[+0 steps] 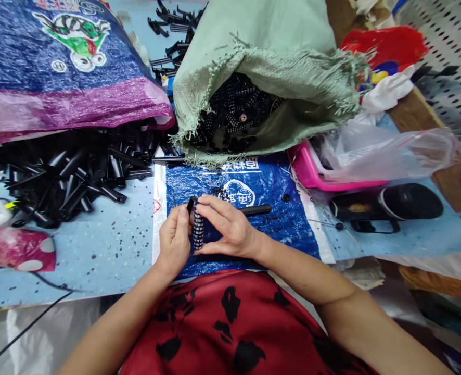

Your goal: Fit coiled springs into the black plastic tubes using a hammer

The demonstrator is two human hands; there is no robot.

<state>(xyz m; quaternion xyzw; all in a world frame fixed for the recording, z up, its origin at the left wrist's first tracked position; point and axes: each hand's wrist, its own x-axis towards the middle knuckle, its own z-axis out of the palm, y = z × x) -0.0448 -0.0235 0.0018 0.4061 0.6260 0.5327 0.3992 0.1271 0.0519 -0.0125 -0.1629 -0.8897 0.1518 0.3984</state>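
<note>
Over a blue printed sack laid on the table (293,234), my two hands meet. My left hand (176,234) is closed, its thumb and fingers pinching a small black plastic piece (191,204). My right hand (230,229) grips a short black cylinder dotted with pale rows (198,229), held upright between thumb and fingers right beside that piece. Whether the two parts are joined, I cannot tell. Behind my right hand lies a dark ridged rod (257,210). A pale green woven sack (301,73) gapes open beyond, showing many dark dotted parts (234,114).
At left, a heap of glossy black plastic pieces (70,177) spills from under a blue and purple sack (74,104). A pink tray (308,166) with a clear plastic bag (386,153) stands at right, near a black bottle (406,202). A cable (27,325) crosses the front left edge.
</note>
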